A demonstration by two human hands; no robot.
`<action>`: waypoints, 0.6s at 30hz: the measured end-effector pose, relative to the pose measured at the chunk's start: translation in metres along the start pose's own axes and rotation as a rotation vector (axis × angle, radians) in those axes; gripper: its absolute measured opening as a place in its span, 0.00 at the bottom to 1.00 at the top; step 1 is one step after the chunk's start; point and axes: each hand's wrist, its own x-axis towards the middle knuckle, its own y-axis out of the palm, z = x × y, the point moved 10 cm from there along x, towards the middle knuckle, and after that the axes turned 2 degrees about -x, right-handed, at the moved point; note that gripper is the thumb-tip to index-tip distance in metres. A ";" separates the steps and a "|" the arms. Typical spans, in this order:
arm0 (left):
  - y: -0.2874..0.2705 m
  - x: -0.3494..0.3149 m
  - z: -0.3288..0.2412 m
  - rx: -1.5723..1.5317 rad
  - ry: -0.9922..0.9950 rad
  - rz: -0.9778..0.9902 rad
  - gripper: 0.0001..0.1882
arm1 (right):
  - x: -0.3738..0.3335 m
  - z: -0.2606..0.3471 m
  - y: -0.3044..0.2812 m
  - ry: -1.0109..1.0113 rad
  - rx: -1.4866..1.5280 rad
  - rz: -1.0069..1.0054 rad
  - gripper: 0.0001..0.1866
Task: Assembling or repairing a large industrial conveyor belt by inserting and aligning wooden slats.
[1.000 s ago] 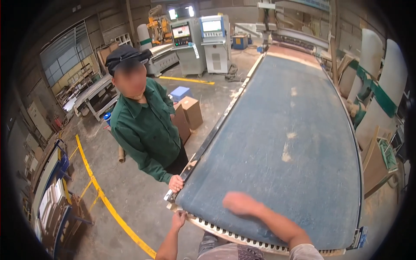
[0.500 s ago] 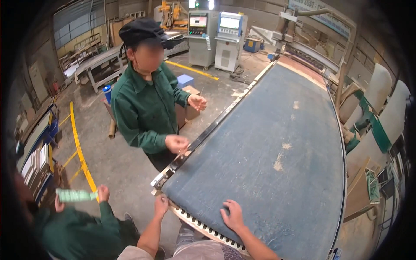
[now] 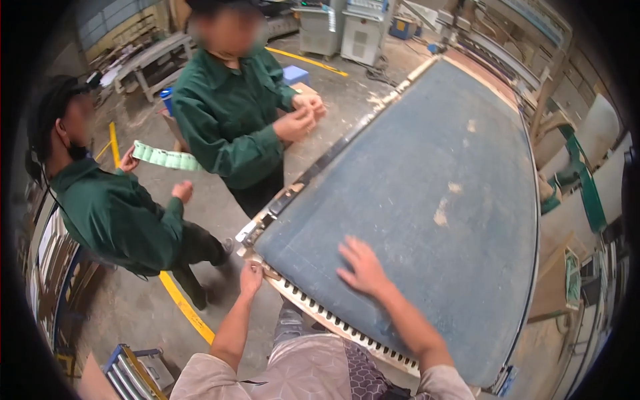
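A large machine table (image 3: 393, 180) with a dark grey-blue top stretches away in front of me. My left hand (image 3: 251, 279) is closed on the table's edge at its near left corner; part of the fingers is hidden there. On the table top lies my right hand (image 3: 362, 267), palm down with the fingers spread and nothing in it. Pale sawdust (image 3: 441, 215) is scattered in small patches farther up the surface. Along the near edge, below my right forearm, runs a light strip with a row of dark teeth (image 3: 333, 321).
Left of the table stands a person in green (image 3: 227, 127), hands together. Farther left another person (image 3: 113, 207) holds a pale green strip (image 3: 167, 157). Grey control cabinets (image 3: 360, 37) stand at the back. A machine gantry (image 3: 490, 70) spans the table's far end. Boards (image 3: 560, 273) lean on the right.
My right hand has slid farther up the table top; my left stays at the corner. The standing person has brought both hands together. The other person has straightened up, the green strip now in one hand.
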 end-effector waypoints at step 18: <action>0.016 0.014 0.028 0.031 0.079 0.202 0.21 | 0.139 -0.121 -0.307 0.292 -0.352 -1.044 0.49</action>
